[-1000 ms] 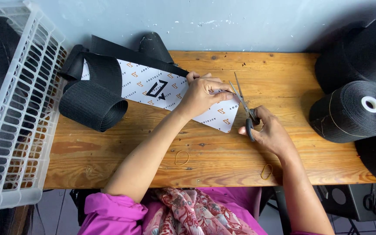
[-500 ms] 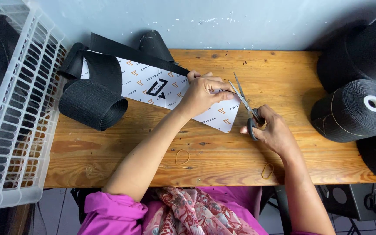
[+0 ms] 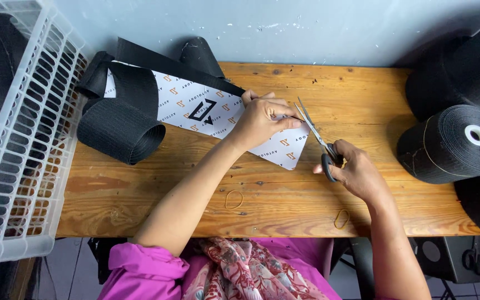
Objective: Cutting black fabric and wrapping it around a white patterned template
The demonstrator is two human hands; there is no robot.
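Note:
My left hand (image 3: 262,119) presses down on a white printed card (image 3: 195,105) lying on the wooden table (image 3: 284,194), pinning its right end and the black strap (image 3: 168,66) that runs across its top edge. My right hand (image 3: 354,169) grips black-handled scissors (image 3: 318,139). Their blades are parted and point up-left at the card's right edge, close to my left fingertips. The card's far left end is covered by a rolled black webbing coil (image 3: 120,130).
A white slatted plastic basket (image 3: 18,139) stands at the left edge. Large black webbing rolls (image 3: 454,144) sit at the right. Two rubber bands (image 3: 233,200) lie on the table near its front edge. A grey wall closes off the back.
My right hand with the scissors has shifted slightly, and the blades now sit closer to the card's right edge. My left hand stays pressed on the card.

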